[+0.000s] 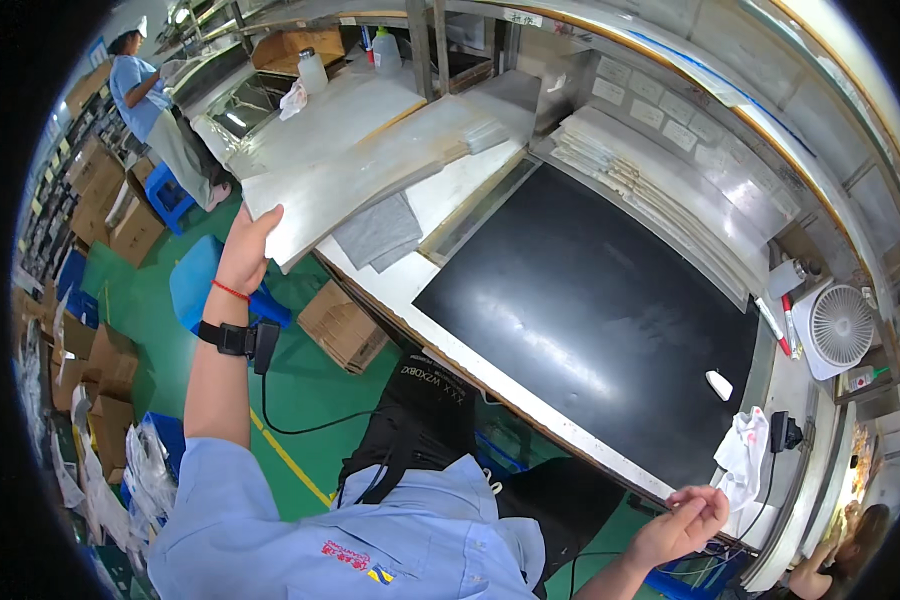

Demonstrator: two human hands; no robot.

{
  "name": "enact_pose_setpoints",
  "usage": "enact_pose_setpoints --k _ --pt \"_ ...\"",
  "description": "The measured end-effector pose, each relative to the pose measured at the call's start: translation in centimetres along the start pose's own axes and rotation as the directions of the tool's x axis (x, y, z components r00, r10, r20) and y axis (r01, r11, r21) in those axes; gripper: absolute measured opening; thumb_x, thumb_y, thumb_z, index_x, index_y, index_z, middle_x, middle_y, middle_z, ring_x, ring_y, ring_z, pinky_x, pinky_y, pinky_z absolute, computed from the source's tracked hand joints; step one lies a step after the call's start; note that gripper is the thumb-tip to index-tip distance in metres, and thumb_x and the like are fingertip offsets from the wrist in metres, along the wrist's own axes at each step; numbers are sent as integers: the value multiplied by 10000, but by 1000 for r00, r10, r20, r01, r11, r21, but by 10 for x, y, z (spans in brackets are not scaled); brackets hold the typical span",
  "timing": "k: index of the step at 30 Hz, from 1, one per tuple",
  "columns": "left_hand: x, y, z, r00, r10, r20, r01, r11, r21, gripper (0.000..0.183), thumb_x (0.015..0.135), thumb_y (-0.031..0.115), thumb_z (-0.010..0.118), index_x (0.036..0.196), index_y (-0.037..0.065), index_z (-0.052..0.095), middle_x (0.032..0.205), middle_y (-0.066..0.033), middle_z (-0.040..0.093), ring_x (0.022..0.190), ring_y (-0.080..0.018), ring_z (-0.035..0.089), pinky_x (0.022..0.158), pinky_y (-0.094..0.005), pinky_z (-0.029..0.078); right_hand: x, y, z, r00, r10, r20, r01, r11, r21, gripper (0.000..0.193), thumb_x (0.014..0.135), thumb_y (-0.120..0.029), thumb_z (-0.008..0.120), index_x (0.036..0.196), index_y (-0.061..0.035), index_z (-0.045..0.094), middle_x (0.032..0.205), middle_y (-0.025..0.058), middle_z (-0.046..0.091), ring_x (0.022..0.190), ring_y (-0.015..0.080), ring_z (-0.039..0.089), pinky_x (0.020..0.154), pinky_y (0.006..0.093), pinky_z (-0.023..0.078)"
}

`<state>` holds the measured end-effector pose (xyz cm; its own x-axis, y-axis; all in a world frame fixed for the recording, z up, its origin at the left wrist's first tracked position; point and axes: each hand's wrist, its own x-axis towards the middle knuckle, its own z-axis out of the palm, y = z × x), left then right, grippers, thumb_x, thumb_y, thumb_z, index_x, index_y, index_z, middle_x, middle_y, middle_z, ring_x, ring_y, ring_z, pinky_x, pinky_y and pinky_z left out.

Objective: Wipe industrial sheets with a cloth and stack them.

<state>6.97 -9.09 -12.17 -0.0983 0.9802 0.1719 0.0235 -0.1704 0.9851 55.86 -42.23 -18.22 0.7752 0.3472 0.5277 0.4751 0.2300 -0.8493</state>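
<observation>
My left hand (247,246) reaches out to the left and grips the near corner of a stack of clear plastic sheets (370,170) lying on the white bench. A red band and a black wrist strap sit on that forearm. My right hand (686,520) is low at the right, its fingers pinched on the front edge of the workbench (570,430) beside a crumpled white cloth (745,455). Between the hands lies a large black mat (590,310) with a small white piece (719,384) on it.
A grey cloth (378,232) hangs under the sheets. A small white fan (841,326) and red pens (785,325) stand at the right. Bottles (312,70) sit at the back. Cardboard boxes (342,325) and a blue stool (198,280) stand on the green floor. Another person (155,115) works at far left.
</observation>
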Motion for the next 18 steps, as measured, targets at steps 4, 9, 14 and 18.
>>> enact_pose_setpoints --k 4,9,14,18 --pt "1 -6 -6 997 63 -52 -57 991 118 575 976 209 541 1455 -29 329 1392 -145 498 1286 -243 466 1094 -336 335 -7 -12 15 970 -82 229 73 996 45 235 1004 -57 430 1228 -3 474 928 72 528 750 108 464 652 228 408" --pt "5 -3 -13 990 141 -21 -102 804 585 646 990 293 539 1480 -40 281 1460 -170 427 1326 -247 417 1117 -330 292 -16 -18 25 963 -36 266 24 999 47 261 988 -36 444 1244 -7 487 927 64 528 753 102 468 666 227 412" --pt "2 -4 -7 979 189 -82 -112 822 559 614 974 215 555 1470 -20 280 1427 -164 442 1305 -250 435 1111 -330 305 -23 -16 27 962 13 272 -12 1000 -4 248 984 -31 442 1225 -12 495 912 58 526 750 101 467 667 226 411" --pt "-7 11 5 973 223 -64 -205 956 209 525 954 87 527 1436 20 330 1384 -142 462 1271 -250 468 1087 -352 357 -32 -21 37 943 33 332 -53 997 50 221 980 -40 458 1194 -13 506 868 59 527 736 104 467 655 234 418"
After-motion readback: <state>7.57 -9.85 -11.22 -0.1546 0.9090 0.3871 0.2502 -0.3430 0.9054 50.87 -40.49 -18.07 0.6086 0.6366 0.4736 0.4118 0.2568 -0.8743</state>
